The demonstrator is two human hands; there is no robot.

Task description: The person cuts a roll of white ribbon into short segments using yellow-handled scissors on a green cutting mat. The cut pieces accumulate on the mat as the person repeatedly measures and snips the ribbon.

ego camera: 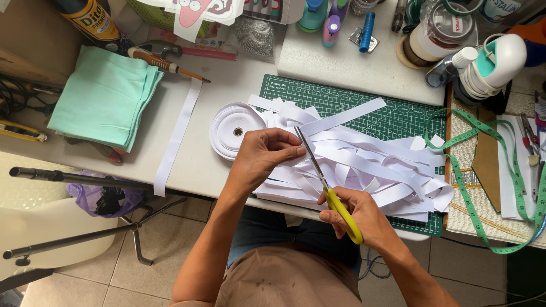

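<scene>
A white worktable [187,170] stands over a beige tiled floor [165,250]. A white chair [51,227] sits at its left, in soft daylight.

A white worktable [227,85] is covered by a green cutting mat [364,102] — heaped with cut white ribbon strips [369,165] beside a ribbon roll [233,129] — while folded mint-green cloth [105,94] is laid at its left.
</scene>
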